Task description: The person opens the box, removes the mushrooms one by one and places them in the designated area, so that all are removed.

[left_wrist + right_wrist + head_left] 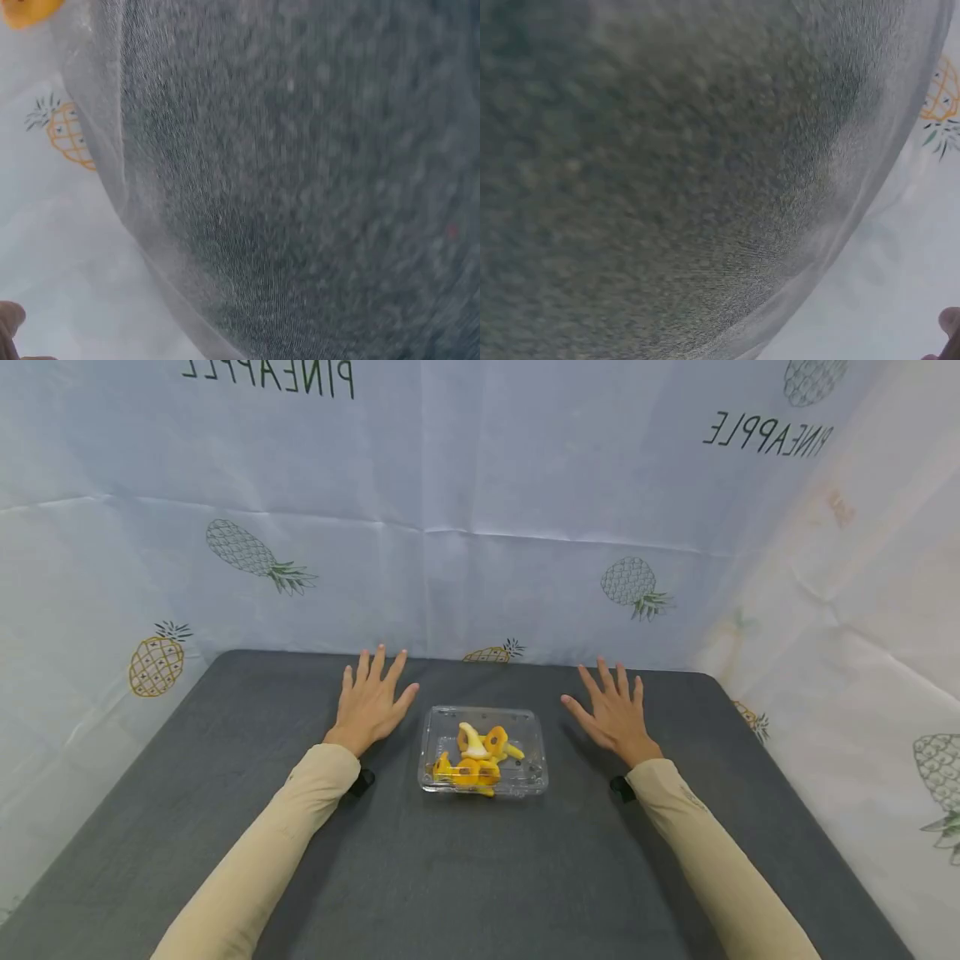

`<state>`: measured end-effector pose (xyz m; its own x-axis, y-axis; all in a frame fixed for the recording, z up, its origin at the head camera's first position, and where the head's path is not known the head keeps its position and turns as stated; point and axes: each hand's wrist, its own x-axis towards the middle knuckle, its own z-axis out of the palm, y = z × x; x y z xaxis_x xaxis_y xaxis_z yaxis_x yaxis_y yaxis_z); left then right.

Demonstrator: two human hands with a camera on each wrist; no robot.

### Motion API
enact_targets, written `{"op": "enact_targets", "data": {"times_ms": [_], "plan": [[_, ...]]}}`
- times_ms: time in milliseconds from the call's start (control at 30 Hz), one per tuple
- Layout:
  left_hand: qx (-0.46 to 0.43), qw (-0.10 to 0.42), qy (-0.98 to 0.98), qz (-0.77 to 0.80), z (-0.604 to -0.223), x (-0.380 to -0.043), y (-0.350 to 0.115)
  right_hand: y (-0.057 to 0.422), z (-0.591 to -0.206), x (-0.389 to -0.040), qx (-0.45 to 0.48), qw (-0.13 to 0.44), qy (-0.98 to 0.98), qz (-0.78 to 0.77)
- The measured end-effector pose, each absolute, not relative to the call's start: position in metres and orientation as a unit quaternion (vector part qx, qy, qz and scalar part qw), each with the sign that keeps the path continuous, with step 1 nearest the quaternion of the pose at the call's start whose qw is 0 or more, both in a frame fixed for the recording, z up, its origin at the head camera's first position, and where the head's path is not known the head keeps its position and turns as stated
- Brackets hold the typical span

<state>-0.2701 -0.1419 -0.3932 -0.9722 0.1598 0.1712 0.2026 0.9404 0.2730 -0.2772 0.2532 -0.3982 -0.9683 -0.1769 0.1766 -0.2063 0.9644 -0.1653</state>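
Note:
A clear plastic box [531, 752] stands on the dark table between the two hands. Yellow, trumpet-shaped mushrooms [474, 743] lie heaped inside it, several in number. Left of the box, my left hand [369, 703] is palm down with its fingers straight and spread, holding nothing. To the box's right, my right hand [613, 714] lies in the same way, fingers spread, apart from the box. Only fingertips [9, 319] of the left hand enter the left wrist view, at the lower left corner. In the right wrist view, fingertips [951, 321] show at the lower right.
The dark grey table [465, 877] has rounded far corners. Behind and beside it hangs a white cloth [465, 460] printed with pineapples and lettering. A black strap piece [362, 782] sits at the left wrist, another black piece [622, 788] at the right wrist.

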Motion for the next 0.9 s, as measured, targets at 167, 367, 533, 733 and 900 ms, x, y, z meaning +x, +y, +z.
{"op": "enact_targets", "data": {"times_ms": [167,367,533,733,900], "plan": [[-0.092,0.079,-0.979,-0.161,-0.395,-0.264,-0.141,0.256,-0.4,-0.27,0.106,0.093,-0.984,0.105],[-0.091,0.076,-0.978,-0.17,-0.395,-0.257,-0.138,0.255,-0.4,-0.261,0.108,0.085,-0.982,0.131],[-0.092,0.076,-0.977,-0.176,-0.394,-0.252,-0.137,0.251,-0.399,-0.255,0.108,0.081,-0.98,0.145],[-0.101,0.079,-0.975,-0.184,-0.395,-0.242,-0.136,0.248,-0.4,-0.246,0.107,0.074,-0.98,0.151],[-0.105,0.079,-0.972,-0.193,-0.396,-0.235,-0.136,0.247,-0.401,-0.24,0.108,0.075,-0.979,0.158]]}}
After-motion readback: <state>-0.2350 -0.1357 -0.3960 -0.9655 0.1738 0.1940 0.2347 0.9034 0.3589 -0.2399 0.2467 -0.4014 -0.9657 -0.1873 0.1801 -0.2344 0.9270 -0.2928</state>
